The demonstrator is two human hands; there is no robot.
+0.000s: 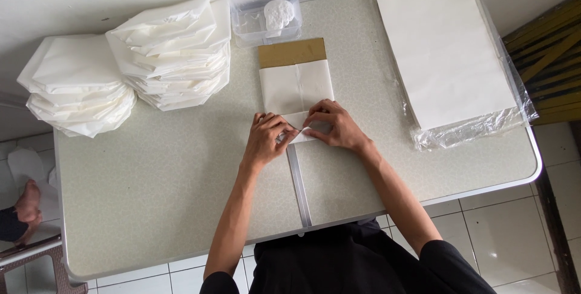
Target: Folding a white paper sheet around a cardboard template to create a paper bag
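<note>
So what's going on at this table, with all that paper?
A person is folding a white paper sheet wrapped around a brown cardboard piece. The left hand and right hand press its near edge down on the table. Folded paper stacks sit far left, flat sheets in plastic on the right.

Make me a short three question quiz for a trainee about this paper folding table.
1. True or false: both the left hand and the right hand press on the white paper sheet.
2. What pokes out beyond the sheet's far edge? A) brown cardboard B) scissors C) a ruler
3. How many stacks of folded paper sit on the table's left side?

Key: 1 true. 2 A. 3 two, with one stack overhanging the table's edge.
</note>
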